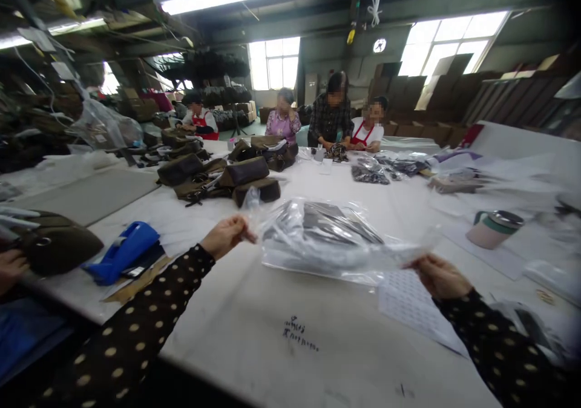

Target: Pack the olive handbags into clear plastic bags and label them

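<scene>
A clear plastic bag [322, 238] with dark, flat contents lies on the white table [254, 335], stretched sideways between my hands. My left hand [228, 235] pinches its left end, fingers closed. At the other side my right hand [441, 275] is closed on the bag's right end, which is drawn out thin. Under that end, a printed sheet [420, 305] lies on the table. Handwritten marks show on the tabletop nearer to me.
Dark bags [245, 172] are piled beyond my left hand. A blue tape dispenser [124, 250] lies left, near another person's hand [11, 269]. A lidded cup [494, 229] stands right. Several people are at the far side, near packed plastic bags [370, 172].
</scene>
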The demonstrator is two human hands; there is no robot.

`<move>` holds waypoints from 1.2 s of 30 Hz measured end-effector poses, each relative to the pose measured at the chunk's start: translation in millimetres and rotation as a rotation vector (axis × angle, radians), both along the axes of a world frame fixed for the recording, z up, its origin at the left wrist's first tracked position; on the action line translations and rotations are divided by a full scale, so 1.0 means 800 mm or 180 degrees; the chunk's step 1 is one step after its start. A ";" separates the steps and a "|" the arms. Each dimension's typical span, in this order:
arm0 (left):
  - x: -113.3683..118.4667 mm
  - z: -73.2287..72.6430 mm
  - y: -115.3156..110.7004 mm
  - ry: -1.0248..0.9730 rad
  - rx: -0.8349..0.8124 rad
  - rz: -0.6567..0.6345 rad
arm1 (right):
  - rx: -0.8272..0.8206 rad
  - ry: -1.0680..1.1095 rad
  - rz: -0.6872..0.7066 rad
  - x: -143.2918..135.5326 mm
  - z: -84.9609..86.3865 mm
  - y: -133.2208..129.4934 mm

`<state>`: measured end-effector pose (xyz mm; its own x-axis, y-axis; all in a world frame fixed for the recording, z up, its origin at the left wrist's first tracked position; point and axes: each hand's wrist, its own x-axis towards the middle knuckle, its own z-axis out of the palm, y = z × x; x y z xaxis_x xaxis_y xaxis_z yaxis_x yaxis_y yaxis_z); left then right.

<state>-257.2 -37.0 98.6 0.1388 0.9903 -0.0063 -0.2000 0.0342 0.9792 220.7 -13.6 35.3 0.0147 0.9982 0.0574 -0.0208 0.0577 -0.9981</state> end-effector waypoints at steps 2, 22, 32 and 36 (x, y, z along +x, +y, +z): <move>0.007 -0.051 -0.028 0.0214 -0.0486 -0.0176 | -0.0340 -0.0186 0.0278 -0.002 -0.055 -0.035; 0.117 -0.047 -0.113 0.3157 0.1063 -0.1992 | -0.0551 -0.0847 0.0536 0.032 -0.120 -0.237; 0.415 -0.098 0.027 0.2346 0.0732 -0.2320 | -0.0310 -0.2567 -0.1911 0.120 -0.179 -0.175; 0.486 -0.185 0.088 0.2270 -0.0418 -0.1392 | 0.0138 -0.3000 -0.1862 0.133 -0.198 -0.147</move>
